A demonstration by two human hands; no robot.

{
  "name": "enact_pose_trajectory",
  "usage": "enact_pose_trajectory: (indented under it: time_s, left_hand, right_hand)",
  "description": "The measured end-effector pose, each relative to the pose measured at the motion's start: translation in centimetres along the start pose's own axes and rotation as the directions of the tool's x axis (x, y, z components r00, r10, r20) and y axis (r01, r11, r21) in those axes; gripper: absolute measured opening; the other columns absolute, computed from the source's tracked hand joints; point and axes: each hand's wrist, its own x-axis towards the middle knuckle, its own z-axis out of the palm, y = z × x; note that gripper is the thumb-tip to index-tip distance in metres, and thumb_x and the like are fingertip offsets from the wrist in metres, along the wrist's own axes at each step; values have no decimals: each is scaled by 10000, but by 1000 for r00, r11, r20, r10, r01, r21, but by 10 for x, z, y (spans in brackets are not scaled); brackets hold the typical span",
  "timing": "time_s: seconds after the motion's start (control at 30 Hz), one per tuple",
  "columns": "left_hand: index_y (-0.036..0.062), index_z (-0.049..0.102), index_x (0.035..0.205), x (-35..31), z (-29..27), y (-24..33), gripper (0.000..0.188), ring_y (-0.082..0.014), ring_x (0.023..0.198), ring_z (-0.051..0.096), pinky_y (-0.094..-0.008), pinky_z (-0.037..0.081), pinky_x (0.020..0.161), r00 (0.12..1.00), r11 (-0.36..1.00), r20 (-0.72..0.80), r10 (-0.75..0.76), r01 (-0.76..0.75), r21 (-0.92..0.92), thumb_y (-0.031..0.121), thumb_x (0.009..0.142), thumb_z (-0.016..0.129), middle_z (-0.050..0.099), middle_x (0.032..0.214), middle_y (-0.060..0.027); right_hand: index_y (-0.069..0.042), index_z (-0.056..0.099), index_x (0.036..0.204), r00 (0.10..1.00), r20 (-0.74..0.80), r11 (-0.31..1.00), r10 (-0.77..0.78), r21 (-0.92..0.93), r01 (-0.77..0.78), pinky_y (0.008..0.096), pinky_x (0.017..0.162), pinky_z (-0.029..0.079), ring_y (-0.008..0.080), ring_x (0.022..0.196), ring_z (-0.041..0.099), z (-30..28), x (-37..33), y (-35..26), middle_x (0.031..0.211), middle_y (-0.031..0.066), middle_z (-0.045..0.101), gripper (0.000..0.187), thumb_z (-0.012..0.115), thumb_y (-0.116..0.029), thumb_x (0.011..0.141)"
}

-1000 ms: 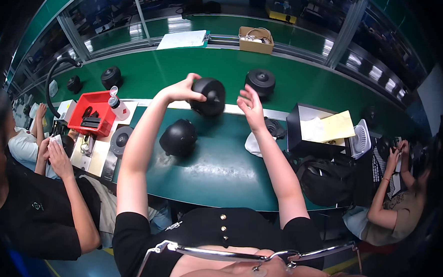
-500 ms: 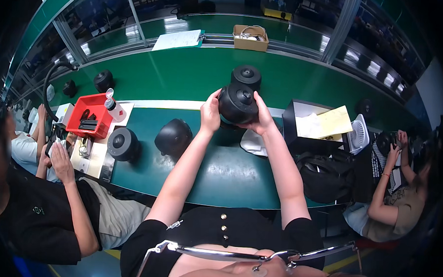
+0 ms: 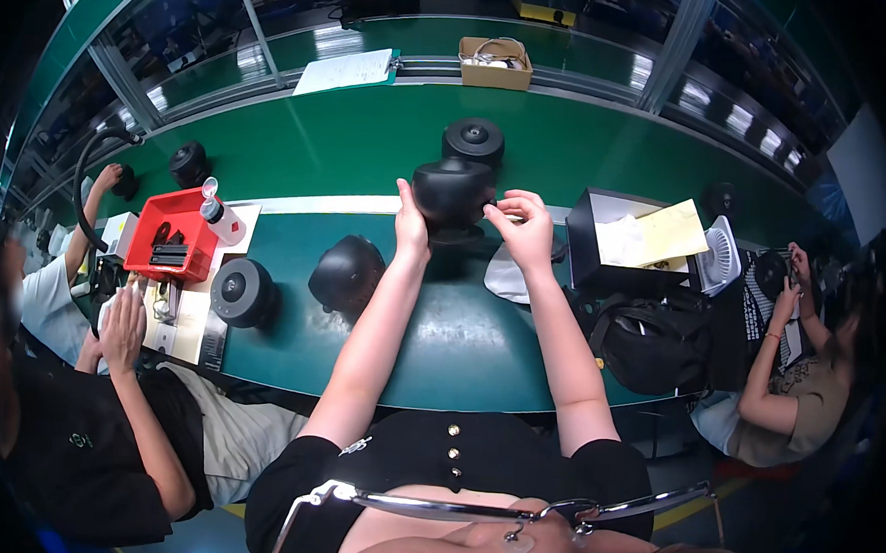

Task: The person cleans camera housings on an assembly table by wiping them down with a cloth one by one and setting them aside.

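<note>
Cupped part-open, the left hand (image 3: 413, 225) holds the unit (image 3: 450, 190) over the tabletop's (image 3: 449, 352) far edge; the right hand (image 3: 526, 231), nearly closed, pinches its right end. Steadying left while pinching lightly right should serve best. Counted nearby: one held, two tabletop units (image 3: 244, 293) (image 3: 346, 273), one rear unit (image 3: 473, 138), one red bin (image 3: 188, 209).

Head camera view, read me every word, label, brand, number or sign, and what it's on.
No text is legible.
Clipboard sheet: faint print, too small to read.
Clear bottle: label, too small to read.
Left neighbour's black shirt: pale emblem, blurred.
Wearer's black top: white mark, too small to read.
Held black device: no readable text.
</note>
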Motion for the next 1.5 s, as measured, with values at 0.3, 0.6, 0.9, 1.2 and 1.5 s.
enact_pose_trajectory:
  time_s: [0.3, 0.6, 0.9, 1.2, 1.5]
  left_hand:
    - [-6, 536, 1267, -4, 1, 6, 758, -217, 1114, 603, -343, 477, 973, 998, 995, -35, -60, 57, -82, 659, 953, 347, 607, 1231, -126]
    - [66, 482, 1340, -11, 10, -17, 707, -247, 1155, 583, -390, 481, 987, 966, 974, 180, -186, 206, -96, 646, 958, 350, 558, 1310, -118]
    - [94, 474, 1354, -15, 9, -3, 569, -375, 1103, 601, -559, 515, 913, 802, 785, 303, -515, 583, -210, 507, 1005, 296, 558, 1292, -180]
    - [-27, 526, 1258, -24, 18, 1, 797, -230, 1099, 603, -356, 482, 964, 992, 1000, 125, 7, -7, -1, 675, 944, 317, 605, 1230, -135]
    - [-27, 562, 1217, -12, 8, -18, 744, -164, 1055, 582, -300, 449, 950, 892, 880, 339, 298, -394, 263, 630, 965, 322, 635, 1137, -103]
  right_hand:
    - [19, 698, 784, 976, -119, 982, -184, 28, 189, 314, 810, 514, 192, 907, 633, -76, 5, -30, 1070, 102, 616, 124, 767, -27, 692]
    - [29, 696, 788, 1000, 29, 994, -10, 106, 7, 292, 818, 515, 184, 945, 652, -30, -6, -24, 1105, 122, 649, 149, 778, -93, 761]
    - [-27, 692, 962, 807, 589, 880, 54, -409, 240, 367, 753, 522, 261, 811, 644, -65, -24, 2, 933, 110, 643, 349, 809, -143, 654]
    - [28, 680, 909, 999, -36, 998, 21, -61, -23, 297, 633, 489, 185, 725, 651, -54, -36, 17, 859, 114, 682, 93, 617, 8, 843]
    - [25, 557, 1172, 882, 323, 826, -342, -345, 447, 458, 929, 441, 428, 1056, 545, 2, -75, -6, 1104, 226, 575, 372, 633, -154, 856]
